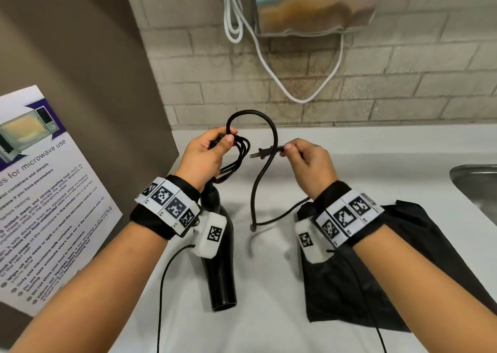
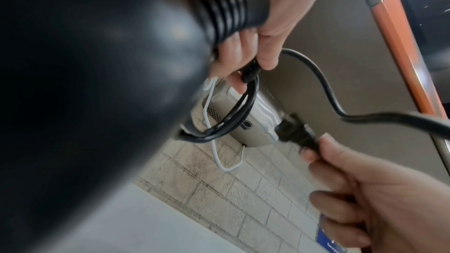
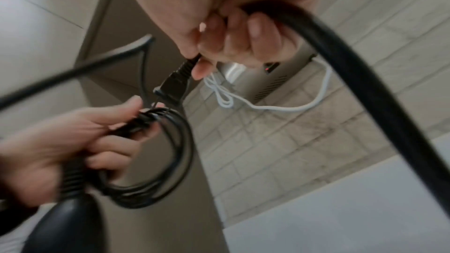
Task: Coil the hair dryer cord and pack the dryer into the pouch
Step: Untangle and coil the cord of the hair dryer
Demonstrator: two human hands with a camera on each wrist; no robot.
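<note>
- Black cord [image 1: 273,137] loops gathered in my left grip [image 1: 204,159], clamped, frame centre; hair dryer [image 1: 217,266] hangs below.
- My right grip [image 1: 309,161] pinches the plug [image 1: 265,152].
- Black pouch [image 1: 403,258] lies lower right on the tabletop [image 1: 269,312].

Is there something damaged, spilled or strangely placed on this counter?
Nothing stands out. The left hand holds the coiled cord, the right hand pinches the plug, and the pouch lies flat.
</note>
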